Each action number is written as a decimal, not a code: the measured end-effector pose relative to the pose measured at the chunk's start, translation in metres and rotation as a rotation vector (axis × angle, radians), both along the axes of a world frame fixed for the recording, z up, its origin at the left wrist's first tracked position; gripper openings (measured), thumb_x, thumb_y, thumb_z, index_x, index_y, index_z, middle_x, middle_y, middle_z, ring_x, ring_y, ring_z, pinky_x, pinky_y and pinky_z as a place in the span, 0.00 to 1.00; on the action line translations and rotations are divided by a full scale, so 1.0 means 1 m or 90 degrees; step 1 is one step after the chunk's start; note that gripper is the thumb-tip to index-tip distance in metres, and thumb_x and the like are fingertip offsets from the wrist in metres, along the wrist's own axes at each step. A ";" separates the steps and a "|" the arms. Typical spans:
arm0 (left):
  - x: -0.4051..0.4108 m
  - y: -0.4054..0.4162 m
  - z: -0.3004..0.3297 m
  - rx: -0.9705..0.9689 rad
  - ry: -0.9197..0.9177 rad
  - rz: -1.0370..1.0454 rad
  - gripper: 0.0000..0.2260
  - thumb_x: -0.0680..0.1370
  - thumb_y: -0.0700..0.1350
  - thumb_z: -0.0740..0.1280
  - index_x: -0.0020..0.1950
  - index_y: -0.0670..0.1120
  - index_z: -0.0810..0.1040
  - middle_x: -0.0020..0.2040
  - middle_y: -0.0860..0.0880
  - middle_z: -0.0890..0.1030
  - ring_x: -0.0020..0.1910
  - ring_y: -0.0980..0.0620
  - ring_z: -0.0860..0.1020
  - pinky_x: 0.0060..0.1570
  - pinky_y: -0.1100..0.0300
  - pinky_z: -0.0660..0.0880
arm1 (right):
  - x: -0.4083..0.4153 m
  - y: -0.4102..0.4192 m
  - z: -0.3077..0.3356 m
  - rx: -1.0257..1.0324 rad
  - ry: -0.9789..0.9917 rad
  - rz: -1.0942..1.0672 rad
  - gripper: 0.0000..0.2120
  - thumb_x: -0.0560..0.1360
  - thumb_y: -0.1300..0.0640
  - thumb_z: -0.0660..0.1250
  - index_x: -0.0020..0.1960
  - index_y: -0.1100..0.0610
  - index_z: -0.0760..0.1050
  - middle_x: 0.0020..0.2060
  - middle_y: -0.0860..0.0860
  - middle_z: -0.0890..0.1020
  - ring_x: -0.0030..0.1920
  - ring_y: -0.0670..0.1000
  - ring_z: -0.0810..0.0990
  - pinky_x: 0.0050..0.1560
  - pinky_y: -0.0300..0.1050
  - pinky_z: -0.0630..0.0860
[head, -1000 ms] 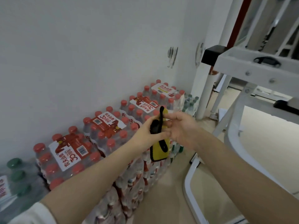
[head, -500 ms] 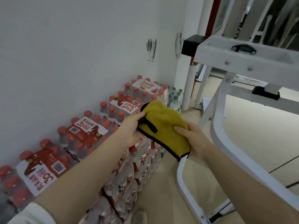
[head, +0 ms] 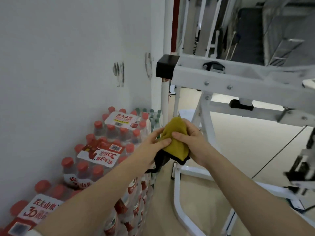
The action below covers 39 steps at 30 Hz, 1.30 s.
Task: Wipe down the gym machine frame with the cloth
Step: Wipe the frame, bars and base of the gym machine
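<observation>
A yellow cloth point(head: 175, 142) with a black edge is bunched between both hands at mid-frame. My left hand point(head: 151, 145) pinches its left side with thumb and fingers. My right hand point(head: 192, 142) wraps around its right side, fingers curled over the top. The white gym machine frame point(head: 238, 77) stands to the right and behind, with a horizontal beam, a black end cap point(head: 166, 68) and slanted legs point(head: 207, 120). The cloth is apart from the frame, just left of the slanted leg.
Shrink-wrapped packs of red-capped water bottles point(head: 109, 150) are stacked along the white wall on the left, close under my left arm. A white upright post point(head: 164, 99) stands in the corner. Beige floor lies below, with the frame's base tubes point(head: 177, 198) running across it.
The cloth went from hanging narrow, to spread out, to bunched between both hands. The view has turned right and up, bringing the frame closer and more central.
</observation>
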<state>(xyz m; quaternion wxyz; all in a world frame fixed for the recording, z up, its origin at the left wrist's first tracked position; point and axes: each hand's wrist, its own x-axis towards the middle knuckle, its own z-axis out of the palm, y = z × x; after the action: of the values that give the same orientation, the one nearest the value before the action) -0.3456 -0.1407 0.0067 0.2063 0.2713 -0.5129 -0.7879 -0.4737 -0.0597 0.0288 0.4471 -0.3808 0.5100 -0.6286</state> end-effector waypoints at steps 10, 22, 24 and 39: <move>-0.105 -0.044 -0.017 -0.135 -0.083 -0.060 0.15 0.76 0.31 0.62 0.57 0.47 0.75 0.48 0.48 0.82 0.48 0.50 0.81 0.47 0.62 0.78 | -0.078 -0.015 -0.030 0.081 0.138 -0.047 0.23 0.76 0.66 0.64 0.68 0.49 0.68 0.55 0.48 0.80 0.51 0.48 0.80 0.41 0.32 0.76; -0.240 -0.090 -0.070 -0.124 -0.213 -0.073 0.20 0.80 0.36 0.58 0.72 0.44 0.62 0.68 0.47 0.69 0.66 0.49 0.70 0.59 0.60 0.68 | -0.267 -0.066 -0.113 0.296 0.865 -0.127 0.19 0.76 0.52 0.61 0.65 0.57 0.74 0.64 0.60 0.72 0.63 0.65 0.69 0.61 0.59 0.69; -0.256 -0.094 -0.081 -0.066 -0.202 -0.055 0.21 0.81 0.37 0.57 0.73 0.44 0.61 0.71 0.47 0.67 0.69 0.49 0.67 0.65 0.58 0.65 | -0.270 -0.071 -0.143 0.305 0.921 -0.013 0.25 0.76 0.43 0.51 0.66 0.52 0.73 0.70 0.58 0.66 0.70 0.65 0.62 0.66 0.63 0.64; -0.304 -0.110 -0.114 -0.200 -0.246 -0.279 0.35 0.76 0.40 0.67 0.76 0.49 0.51 0.66 0.59 0.63 0.64 0.63 0.63 0.61 0.68 0.63 | -0.353 -0.151 -0.140 0.262 0.802 -0.042 0.27 0.77 0.49 0.47 0.72 0.57 0.62 0.72 0.55 0.64 0.73 0.59 0.57 0.72 0.54 0.56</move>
<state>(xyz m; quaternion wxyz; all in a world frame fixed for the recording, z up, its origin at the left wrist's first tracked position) -0.6497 -0.2505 -0.1073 -0.0298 0.2637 -0.7039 -0.6588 -0.8267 -0.2110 -0.1112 0.1074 -0.5663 0.7950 -0.1892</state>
